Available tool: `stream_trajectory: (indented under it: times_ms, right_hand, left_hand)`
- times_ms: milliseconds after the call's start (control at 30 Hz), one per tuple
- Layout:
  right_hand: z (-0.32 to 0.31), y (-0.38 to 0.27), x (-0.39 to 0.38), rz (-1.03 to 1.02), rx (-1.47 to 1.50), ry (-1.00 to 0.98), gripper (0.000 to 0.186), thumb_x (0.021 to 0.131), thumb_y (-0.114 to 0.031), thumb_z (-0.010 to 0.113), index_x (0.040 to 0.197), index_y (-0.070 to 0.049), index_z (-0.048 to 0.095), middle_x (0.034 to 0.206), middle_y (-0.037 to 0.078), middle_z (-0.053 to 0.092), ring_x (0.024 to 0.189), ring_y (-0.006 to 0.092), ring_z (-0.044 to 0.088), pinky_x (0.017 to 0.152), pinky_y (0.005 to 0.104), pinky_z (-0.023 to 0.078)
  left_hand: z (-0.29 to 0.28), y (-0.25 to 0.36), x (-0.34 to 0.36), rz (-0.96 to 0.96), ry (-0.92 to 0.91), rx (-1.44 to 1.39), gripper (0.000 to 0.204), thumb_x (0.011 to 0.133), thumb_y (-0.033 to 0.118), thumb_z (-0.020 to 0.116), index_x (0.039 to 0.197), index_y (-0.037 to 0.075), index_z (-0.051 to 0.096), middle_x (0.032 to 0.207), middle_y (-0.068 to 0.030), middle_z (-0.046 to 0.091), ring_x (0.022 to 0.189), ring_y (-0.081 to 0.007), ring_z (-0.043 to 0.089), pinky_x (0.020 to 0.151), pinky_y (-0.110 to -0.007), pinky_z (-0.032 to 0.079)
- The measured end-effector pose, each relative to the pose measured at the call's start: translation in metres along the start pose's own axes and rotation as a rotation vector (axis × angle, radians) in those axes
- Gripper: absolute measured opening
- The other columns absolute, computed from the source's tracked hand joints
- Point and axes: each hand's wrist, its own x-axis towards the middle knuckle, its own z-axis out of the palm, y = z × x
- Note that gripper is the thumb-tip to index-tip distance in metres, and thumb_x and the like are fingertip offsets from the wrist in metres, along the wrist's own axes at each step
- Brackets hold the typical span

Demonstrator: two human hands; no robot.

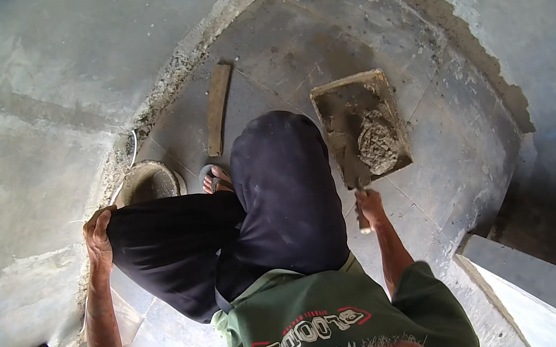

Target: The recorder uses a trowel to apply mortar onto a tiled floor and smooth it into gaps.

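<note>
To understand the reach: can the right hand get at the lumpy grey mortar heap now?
Probably yes: the right hand, gripping a brown tool handle, is beside the rectangular mortar-stained tray, and nothing visible covers the heap.

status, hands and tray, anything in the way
Right hand gripping brown-handled tool; left hand on dark-trousered knee. Rectangular, mortar-crusted tray holding grey mortar. No obstruction visible.

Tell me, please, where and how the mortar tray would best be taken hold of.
Hold the mortar tray by its left and right rims, probably from above: its raised walls offer edges, and the mortar heap lies toward the right, so that side may weigh more.
</note>
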Motion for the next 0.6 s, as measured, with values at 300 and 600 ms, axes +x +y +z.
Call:
stream_trajectory:
  times_ms: [300,600]
  right_hand:
    - [0.018,0.013,0.031,-0.319,-0.233,0.426,0.027,0.08,-0.024,0.061,0.089,0.001,0.056,0.085,0.024,0.062,0.077,0.0417,0.062,0.066,0.05,0.05]
    - [0.001,-0.027,0.025,-0.532,-0.656,0.797,0.025,0.084,-0.02,0.053,0.101,-0.003,0.047,0.095,0.025,0.06,0.076,0.0476,0.061,0.065,0.0566,0.048]
  left_hand:
    - [0.003,-0.017,0.01,0.356,-0.086,0.263,0.035,0.095,0.025,0.046,0.102,-0.004,0.065,0.096,-0.0144,0.068,0.089,-0.0199,0.062,0.085,-0.03,0.047]
    - [-0.006,-0.026,0.013,0.196,-0.145,0.15,0.035,0.099,0.023,0.041,0.107,-0.003,0.064,0.104,-0.0156,0.068,0.093,-0.0217,0.063,0.088,-0.03,0.047]
